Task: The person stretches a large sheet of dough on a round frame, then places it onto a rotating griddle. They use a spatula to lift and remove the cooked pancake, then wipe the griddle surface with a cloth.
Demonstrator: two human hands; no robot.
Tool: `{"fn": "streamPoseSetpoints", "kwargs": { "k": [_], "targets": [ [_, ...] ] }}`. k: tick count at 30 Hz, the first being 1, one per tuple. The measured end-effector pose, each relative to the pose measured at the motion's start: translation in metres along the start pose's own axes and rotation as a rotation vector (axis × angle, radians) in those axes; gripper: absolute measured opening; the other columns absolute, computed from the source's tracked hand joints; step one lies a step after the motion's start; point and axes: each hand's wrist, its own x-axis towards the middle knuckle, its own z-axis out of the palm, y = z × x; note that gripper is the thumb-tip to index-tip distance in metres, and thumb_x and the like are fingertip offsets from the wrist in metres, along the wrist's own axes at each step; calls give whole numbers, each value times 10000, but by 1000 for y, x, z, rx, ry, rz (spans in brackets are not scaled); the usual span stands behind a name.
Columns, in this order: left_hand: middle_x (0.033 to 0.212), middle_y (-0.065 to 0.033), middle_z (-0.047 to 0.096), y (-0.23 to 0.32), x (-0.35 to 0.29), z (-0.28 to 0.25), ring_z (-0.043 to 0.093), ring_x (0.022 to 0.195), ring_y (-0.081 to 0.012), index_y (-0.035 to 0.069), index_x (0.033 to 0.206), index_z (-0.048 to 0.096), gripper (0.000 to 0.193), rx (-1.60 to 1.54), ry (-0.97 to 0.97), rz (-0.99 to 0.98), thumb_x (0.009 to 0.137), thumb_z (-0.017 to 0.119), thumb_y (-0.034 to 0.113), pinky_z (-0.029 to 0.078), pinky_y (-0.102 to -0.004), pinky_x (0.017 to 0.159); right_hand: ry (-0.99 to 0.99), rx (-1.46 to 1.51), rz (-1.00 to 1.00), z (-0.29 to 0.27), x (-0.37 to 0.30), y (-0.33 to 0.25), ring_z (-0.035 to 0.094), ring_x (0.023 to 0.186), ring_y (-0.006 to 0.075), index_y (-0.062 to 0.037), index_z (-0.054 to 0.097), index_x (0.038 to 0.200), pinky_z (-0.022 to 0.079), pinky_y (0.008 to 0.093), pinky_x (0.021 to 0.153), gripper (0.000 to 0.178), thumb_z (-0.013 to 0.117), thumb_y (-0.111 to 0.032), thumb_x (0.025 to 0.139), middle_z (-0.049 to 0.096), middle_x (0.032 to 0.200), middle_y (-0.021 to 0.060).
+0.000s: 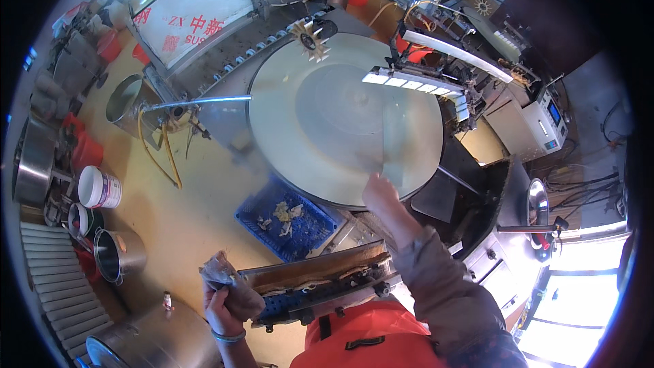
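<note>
My right hand [379,192] reaches out to the near edge of a large round pale griddle plate [320,123] and grips a flat metal scraper blade [395,146] that lies across the plate. My left hand [221,303] is down low at the lower left, closed around a crumpled dirty rag [225,276]. Just right of that hand runs a long metal trough [320,276] with brownish residue in it.
A blue plastic crate [289,218] with pale scraps sits on the floor below the plate. Steel pots [119,253], a white bucket [99,187] and a big steel drum [153,337] stand at the left. Machine arms [415,82] overhang the plate's far right side.
</note>
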Motion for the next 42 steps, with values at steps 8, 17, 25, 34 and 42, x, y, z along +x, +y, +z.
{"fn": "streamPoseSetpoints", "kwargs": {
  "k": [8, 17, 25, 34, 42],
  "targets": [
    [1162, -96, 574, 2, 8, 9, 559, 1028, -198, 15, 1266, 491, 545, -69, -126, -20, 728, 416, -20, 439, -300, 908, 27, -37, -230, -21, -48, -1, 604, 896, 437, 5, 450, 1142, 502, 485, 770, 300, 420, -130, 876, 565, 987, 290],
    [1114, -86, 586, -4, -8, -2, 561, 1023, -192, 17, 1225, 514, 503, -38, -54, -52, 734, 408, -14, 443, -303, 904, 122, -41, -31, 30, -27, -5, 616, 889, 424, 67, 441, 1154, 514, 468, 774, 355, 456, -122, 853, 621, 922, 271],
    [1139, -94, 570, 6, -17, -1, 554, 1031, -197, 8, 1249, 489, 513, -55, -91, -18, 742, 409, -2, 443, -311, 909, -349, 175, -423, -41, -112, 27, 597, 567, 280, 87, 465, 1185, 472, 386, 540, 436, 513, -164, 831, 601, 727, 185],
    [1136, -98, 570, 9, -30, 11, 555, 1033, -203, -3, 1260, 477, 510, -52, -143, -23, 754, 412, -8, 440, -311, 912, -575, 1228, -183, -138, -212, 109, 472, 458, 122, 8, 331, 1364, 403, 250, 408, 520, 456, -104, 873, 536, 719, 96],
    [1107, -87, 576, 10, -4, 50, 557, 1006, -183, -2, 1187, 524, 415, 128, -371, -70, 778, 458, -8, 434, -300, 901, -529, 1831, -179, -79, -231, 181, 476, 475, 140, 19, 349, 1306, 403, 244, 400, 524, 510, -207, 861, 601, 858, 198]
  ]
}}
